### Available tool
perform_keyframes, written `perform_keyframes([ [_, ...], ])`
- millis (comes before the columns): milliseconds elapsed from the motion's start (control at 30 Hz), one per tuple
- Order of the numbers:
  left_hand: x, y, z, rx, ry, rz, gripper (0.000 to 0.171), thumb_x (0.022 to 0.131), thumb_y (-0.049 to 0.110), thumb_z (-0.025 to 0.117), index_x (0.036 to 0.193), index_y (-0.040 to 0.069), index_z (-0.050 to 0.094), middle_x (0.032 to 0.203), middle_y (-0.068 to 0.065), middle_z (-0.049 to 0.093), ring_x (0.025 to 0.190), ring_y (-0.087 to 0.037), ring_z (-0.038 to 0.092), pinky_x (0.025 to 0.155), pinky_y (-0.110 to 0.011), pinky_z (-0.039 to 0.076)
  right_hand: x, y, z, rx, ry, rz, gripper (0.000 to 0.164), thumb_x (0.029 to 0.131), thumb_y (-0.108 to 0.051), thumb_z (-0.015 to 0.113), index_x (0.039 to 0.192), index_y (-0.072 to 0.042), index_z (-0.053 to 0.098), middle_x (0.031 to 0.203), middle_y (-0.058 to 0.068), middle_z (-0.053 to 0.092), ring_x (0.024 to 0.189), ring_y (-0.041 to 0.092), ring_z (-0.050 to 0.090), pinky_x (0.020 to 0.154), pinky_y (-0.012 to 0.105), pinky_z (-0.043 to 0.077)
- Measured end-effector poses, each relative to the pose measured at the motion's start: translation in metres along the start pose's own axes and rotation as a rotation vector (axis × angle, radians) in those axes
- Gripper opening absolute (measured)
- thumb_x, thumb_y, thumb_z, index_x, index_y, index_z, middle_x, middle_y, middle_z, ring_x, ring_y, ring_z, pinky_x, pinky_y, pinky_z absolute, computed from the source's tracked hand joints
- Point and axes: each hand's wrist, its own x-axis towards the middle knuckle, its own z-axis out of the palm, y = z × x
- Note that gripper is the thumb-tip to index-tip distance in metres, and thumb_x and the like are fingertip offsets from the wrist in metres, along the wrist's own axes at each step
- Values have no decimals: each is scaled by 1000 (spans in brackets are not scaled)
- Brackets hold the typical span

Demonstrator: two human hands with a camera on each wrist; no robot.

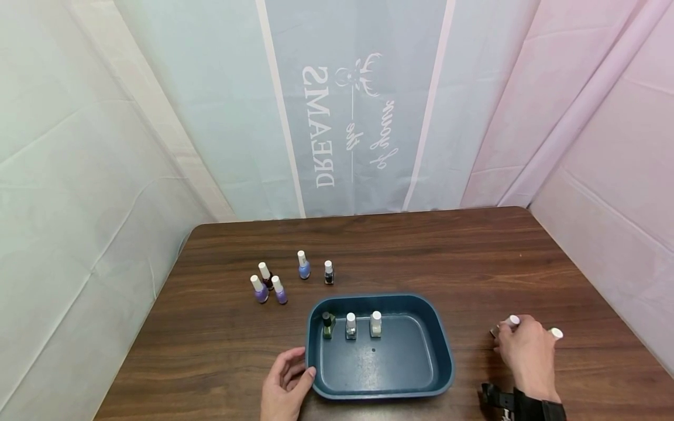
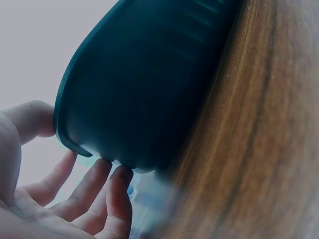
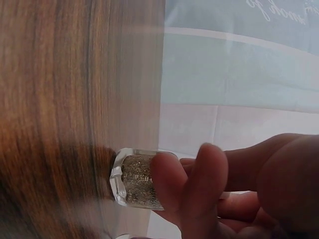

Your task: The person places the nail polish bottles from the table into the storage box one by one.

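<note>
My left hand grips the near left side of a dark teal tray, thumb at the rim and fingertips against the outer wall, as the left wrist view shows. Out to the right, my right hand pinches a white-capped nail polish bottle; in the right wrist view this glitter-filled glass bottle is close to the tabletop. Another white cap shows beyond that hand, its bottle mostly hidden. Inside the tray stand a green bottle with a black cap and two white-capped bottles, one clear, one whitish.
Left of the tray's far side, two purple bottles and a dark one stand close together. A blue bottle and a black one stand behind the tray. Fabric curtains enclose the wooden table.
</note>
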Motion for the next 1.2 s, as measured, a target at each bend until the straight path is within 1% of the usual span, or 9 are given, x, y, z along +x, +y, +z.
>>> perform_keyframes([
  [167,0,0,0,-4,-2,4,42,83,8,73,122,3,58,118,-14,64,96,-16,65,76,-20,53,1,-1,0,-5,-24,23,22,87,-8,52,75,5,65,51,2,63,55,26,61,54,36,40],
  [267,0,-1,0,-6,-1,5,42,82,8,73,121,3,58,118,-14,64,96,-16,65,76,-21,53,2,-1,0,-5,-23,19,22,87,-7,51,75,5,64,51,3,63,55,28,61,53,36,40],
  [467,0,-1,-1,3,-11,-2,43,83,9,73,122,3,57,119,-14,64,99,-19,64,77,-21,53,2,0,0,-8,-39,21,21,87,-7,49,78,6,63,50,3,62,53,24,59,53,36,40],
  [600,0,0,-1,8,-16,-8,43,83,9,73,123,3,56,119,-14,63,100,-20,64,78,-22,54,3,-2,0,-20,-20,10,19,85,-6,51,80,9,62,65,19,65,63,38,61,59,48,43],
  [700,0,0,-1,9,-16,-11,43,83,9,73,123,3,56,119,-14,63,100,-20,64,78,-23,54,4,-3,1,-30,0,-8,18,85,-5,52,82,10,62,77,30,63,72,48,58,64,57,42],
  [833,0,0,-1,9,-8,-13,43,83,9,73,123,4,57,119,-13,64,99,-19,64,78,-23,54,4,-3,1,-29,10,-20,18,85,-5,51,81,10,61,79,32,63,76,53,58,67,59,41],
  [1000,-1,0,0,15,-5,-18,43,83,9,73,122,4,57,119,-13,63,99,-19,64,78,-23,54,3,-5,1,-25,27,-40,20,85,-5,50,85,12,61,84,35,63,83,58,56,70,59,40],
  [1200,-1,0,-1,14,-10,-18,43,83,10,73,123,4,57,119,-13,63,100,-19,64,78,-23,54,3,-9,1,-19,7,-37,20,87,-6,50,90,12,59,87,34,63,86,58,56,69,59,41],
])
